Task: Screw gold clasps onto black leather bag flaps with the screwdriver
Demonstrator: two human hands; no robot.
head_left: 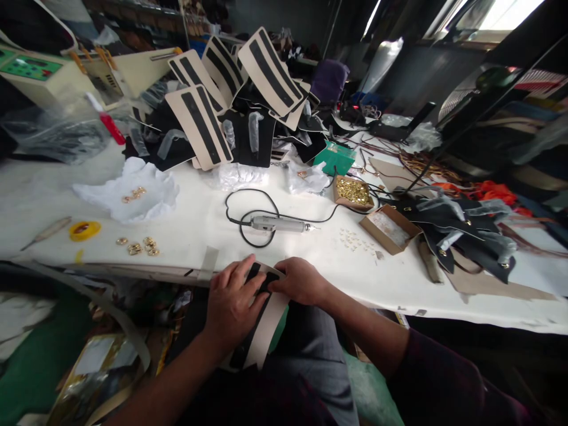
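Observation:
A cream panel with black strips (267,331) lies across my lap, its top end against the table's front edge. My left hand (233,302) rests on its upper left part, fingers spread over the black strip. At the top right corner, my right hand (302,281) pinches the panel's edge between thumb and fingers; those fingertips are partly hidden. Beyond both hands, a grey pen-shaped electric tool (279,224) with a coiled black cord lies on the white table (310,254).
Gold rings (142,246), a yellow tape roll (84,231) and an awl (47,232) lie left. Similar striped panels (199,127) are piled behind. Rightward stand a box of gold fittings (354,192), a cardboard box (390,229) and black pieces with wrapped parts (465,231).

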